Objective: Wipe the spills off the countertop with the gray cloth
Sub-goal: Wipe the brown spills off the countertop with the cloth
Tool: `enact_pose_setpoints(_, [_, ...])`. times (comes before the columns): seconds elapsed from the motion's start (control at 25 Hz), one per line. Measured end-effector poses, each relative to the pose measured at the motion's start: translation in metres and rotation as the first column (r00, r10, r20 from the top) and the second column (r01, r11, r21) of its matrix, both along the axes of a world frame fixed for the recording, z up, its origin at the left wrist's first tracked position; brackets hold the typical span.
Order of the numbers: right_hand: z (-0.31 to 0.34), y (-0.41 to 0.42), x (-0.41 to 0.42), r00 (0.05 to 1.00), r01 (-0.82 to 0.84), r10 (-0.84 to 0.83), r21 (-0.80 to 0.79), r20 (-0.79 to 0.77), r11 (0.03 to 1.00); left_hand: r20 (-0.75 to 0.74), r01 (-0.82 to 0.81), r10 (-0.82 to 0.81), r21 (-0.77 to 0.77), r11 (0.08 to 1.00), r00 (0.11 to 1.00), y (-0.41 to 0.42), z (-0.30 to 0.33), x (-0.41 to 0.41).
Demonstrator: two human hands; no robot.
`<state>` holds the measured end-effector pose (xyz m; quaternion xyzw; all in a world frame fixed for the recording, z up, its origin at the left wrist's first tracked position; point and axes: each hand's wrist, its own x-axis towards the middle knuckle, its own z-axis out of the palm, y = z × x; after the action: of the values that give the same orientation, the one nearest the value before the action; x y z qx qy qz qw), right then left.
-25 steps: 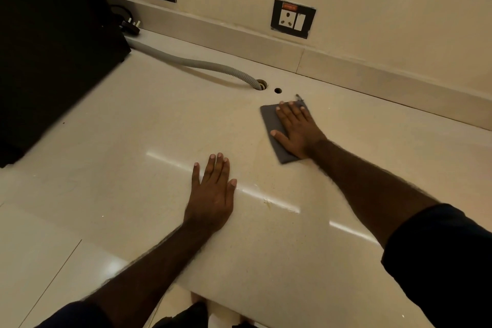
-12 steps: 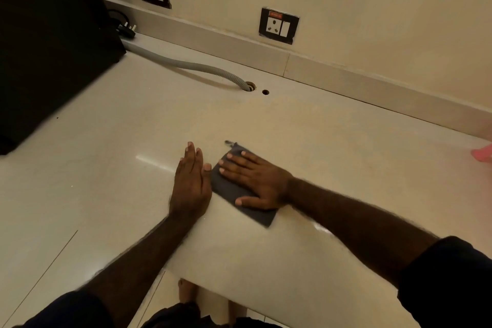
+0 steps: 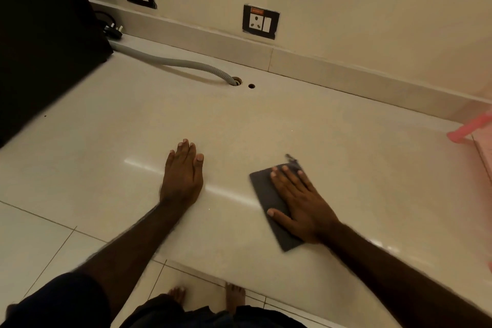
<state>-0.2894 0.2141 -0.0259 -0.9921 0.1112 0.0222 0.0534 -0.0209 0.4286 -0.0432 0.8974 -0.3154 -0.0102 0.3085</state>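
Observation:
The gray cloth (image 3: 267, 194) lies folded flat on the cream countertop (image 3: 346, 141), near its front edge. My right hand (image 3: 299, 202) presses flat on the cloth with fingers spread, covering its right half. My left hand (image 3: 182, 177) rests flat on the bare countertop to the left of the cloth, fingers together, holding nothing. I cannot make out any spill on the glossy surface.
A black appliance (image 3: 40, 42) stands at the back left. A gray corrugated hose (image 3: 181, 64) runs into a hole (image 3: 237, 80) beside a smaller hole (image 3: 251, 86). Two wall sockets (image 3: 261, 21) sit above the backsplash. A pink object (image 3: 471, 130) lies at the right edge.
My right hand slid the cloth from the back near the holes forward to beside my left hand, then to the right. My left hand stayed flat on the counter.

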Motion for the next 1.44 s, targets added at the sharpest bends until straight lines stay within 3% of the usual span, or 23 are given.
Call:
enact_pose_setpoints(0.08, [-0.006, 0.011, -0.029, 0.963, 0.269, -0.269, 0.03, 0.004, 0.963, 0.003, 0.027, -0.027, 0.007, 1.0, 1.0, 0.001, -0.001, 0.0])
enact_pose_setpoints(0.24, [-0.016, 0.071, -0.065, 0.736, 0.674, -0.677, 0.069, 0.015, 0.735, -0.032, 0.111, -0.112, -0.027, 0.993, 0.993, 0.003, 0.001, 0.002])
enact_pose_setpoints(0.32, [-0.019, 0.094, -0.062, 0.628, 0.773, -0.777, 0.087, 0.034, 0.628, -0.003, 0.146, -0.146, 0.043, 0.988, 0.989, 0.006, 0.005, 0.01])
enact_pose_setpoints(0.48, [-0.015, 0.091, -0.023, 0.525, 0.846, -0.85, 0.088, 0.04, 0.526, 0.286, 0.123, -0.233, 0.355, 0.927, 0.93, 0.025, 0.01, 0.035])
enact_pose_setpoints(0.72, [-0.011, 0.045, 0.086, 0.697, 0.707, -0.711, 0.075, 0.092, 0.703, 0.247, 0.114, -0.254, 0.469, 0.876, 0.935, 0.073, 0.002, 0.078])
enact_pose_setpoints(1.0, [-0.003, 0.048, 0.188, 0.941, 0.339, -0.337, 0.066, -0.041, 0.939, 0.122, 0.15, -0.23, 0.461, 0.874, 0.965, 0.076, -0.006, 0.081])
enact_pose_setpoints(1.24, [0.003, 0.106, 0.164, 0.998, -0.029, 0.031, 0.036, -0.057, 0.999, 0.088, 0.168, -0.23, 0.442, 0.881, 0.969, 0.076, -0.004, 0.082])
enact_pose_setpoints(1.32, [0.004, 0.115, 0.133, 0.998, -0.039, 0.04, 0.017, -0.038, 0.999, 0.093, 0.164, -0.227, 0.441, 0.882, 0.969, 0.077, -0.005, 0.083])
enact_pose_setpoints(1.44, [0.002, 0.106, 0.078, 0.992, 0.125, -0.125, 0.015, -0.027, 0.992, 0.105, 0.166, -0.233, 0.434, 0.885, 0.967, 0.077, -0.005, 0.082])
